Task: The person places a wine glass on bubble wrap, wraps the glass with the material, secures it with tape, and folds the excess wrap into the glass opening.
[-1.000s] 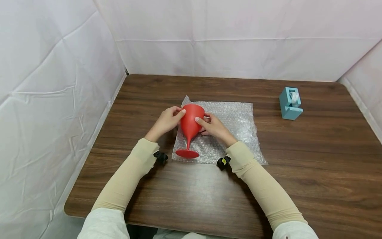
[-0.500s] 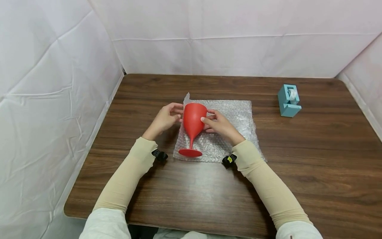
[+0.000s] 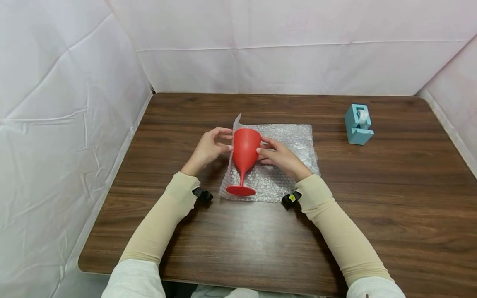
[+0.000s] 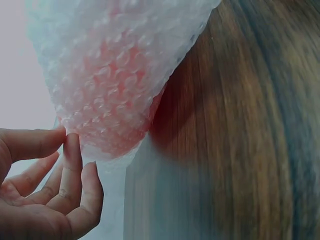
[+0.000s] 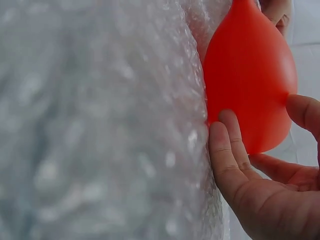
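A red plastic goblet [image 3: 246, 147] lies on its side over the left part of a bubble wrap sheet [image 3: 290, 142], foot toward the person. My right hand [image 3: 281, 159] holds its bowl from the right, thumb on top and fingers along the side. At the sheet's left edge is my left hand [image 3: 208, 150]. In the left wrist view, thumb and a finger of the left hand [image 4: 50, 187] pinch the lifted bubble wrap [image 4: 115, 85], with red showing through it. The right wrist view has the goblet's bowl [image 5: 250, 75] between the right hand's thumb and fingers.
A light blue tape dispenser [image 3: 357, 126] with a clear roll stands at the back right of the brown wooden table [image 3: 242, 240]. White cloth walls [image 3: 290, 66] rise behind the table and at its sides. A black wrist camera [image 3: 203, 194] sits under each wrist.
The goblet has shifted a little to the right with the right hand on it. My left hand has left the goblet's rim for the wrap's left edge, which now stands up against the bowl.
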Tool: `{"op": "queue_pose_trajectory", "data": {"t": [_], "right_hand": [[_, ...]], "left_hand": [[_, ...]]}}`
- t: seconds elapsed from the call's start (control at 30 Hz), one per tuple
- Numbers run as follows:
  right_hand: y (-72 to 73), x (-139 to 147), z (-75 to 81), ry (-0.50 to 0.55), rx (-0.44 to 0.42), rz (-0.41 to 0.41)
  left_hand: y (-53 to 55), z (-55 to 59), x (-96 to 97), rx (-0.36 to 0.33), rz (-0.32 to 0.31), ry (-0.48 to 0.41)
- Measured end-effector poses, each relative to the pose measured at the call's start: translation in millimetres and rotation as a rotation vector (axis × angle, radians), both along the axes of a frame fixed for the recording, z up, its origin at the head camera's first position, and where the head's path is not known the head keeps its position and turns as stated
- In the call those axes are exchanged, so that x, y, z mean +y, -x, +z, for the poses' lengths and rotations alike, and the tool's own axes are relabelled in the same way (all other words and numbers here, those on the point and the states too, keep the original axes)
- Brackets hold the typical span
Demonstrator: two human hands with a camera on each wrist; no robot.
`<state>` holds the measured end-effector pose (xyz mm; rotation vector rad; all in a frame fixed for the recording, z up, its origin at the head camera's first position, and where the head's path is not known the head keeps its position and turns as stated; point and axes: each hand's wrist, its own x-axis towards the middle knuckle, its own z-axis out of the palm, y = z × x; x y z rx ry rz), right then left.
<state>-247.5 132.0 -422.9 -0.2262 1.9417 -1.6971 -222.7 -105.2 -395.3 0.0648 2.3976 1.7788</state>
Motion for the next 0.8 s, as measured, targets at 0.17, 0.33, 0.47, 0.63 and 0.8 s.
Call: {"op": "queue_pose_trajectory", "data": {"t": [0.17, 0.33, 0.47, 0.63, 0.8], "right_hand": [[0.4, 3, -0.3, 0.004, -0.004, -0.001], [0.3, 5, -0.6, 0.002, -0.011, -0.017], [-1.1, 7, 0.1, -0.003, -0.009, -0.017], [-1.8, 9, 0.0, -0.010, 0.000, -0.001], [-1.2, 12, -0.7, -0.005, -0.021, 0.003]], "left_hand": [[-1.4, 1.4, 4.2, 0.011, 0.016, 0.016], [-2.5, 0.2, 6.0, 0.025, 0.027, 0.042], [-2.8, -3.1, 6.8, 0.035, 0.035, 0.017], [-1.8, -8.6, 8.8, 0.005, 0.032, -0.022], [-0.2, -12.1, 10.4, -0.038, 0.012, -0.049]]}}
